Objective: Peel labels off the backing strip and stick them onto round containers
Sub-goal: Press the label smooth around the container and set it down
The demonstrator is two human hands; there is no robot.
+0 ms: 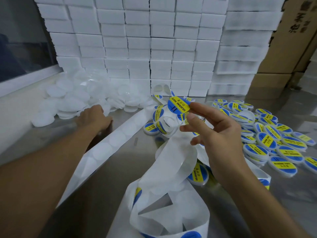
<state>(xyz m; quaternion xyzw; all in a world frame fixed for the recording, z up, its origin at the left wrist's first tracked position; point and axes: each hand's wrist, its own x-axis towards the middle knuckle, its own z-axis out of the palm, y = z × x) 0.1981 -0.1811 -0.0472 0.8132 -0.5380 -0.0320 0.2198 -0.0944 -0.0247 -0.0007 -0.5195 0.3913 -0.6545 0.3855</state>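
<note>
- Blue and yellow, the round label [178, 105] is pinched at its right edge between the thumb and forefinger of the right hand [217, 134], held up above the table [120, 169]; the other fingers spread loosely apart.
- Its yellow band reads "SOLDERING PASTE" in black, with smaller characters beside it that are too small to read.
- White backing strip [106, 148] runs diagonally across the steel table from lower left to the centre, its round spots already bare, then loops in coils under the right hand and toward the bottom edge, where a few blue labels still sit on it.
- The left hand [94, 117] reaches to the pile of plain white containers [68, 100] at left, back of the hand up; its fingertips are hidden, so whether it grips one cannot be told.
- Labelled containers [274, 140] lie heaped at right, each showing the same blue and yellow label.
- White foam boxes [154, 40] are stacked behind; cardboard cartons [295, 31] with dark printed characters stand at far right.
</note>
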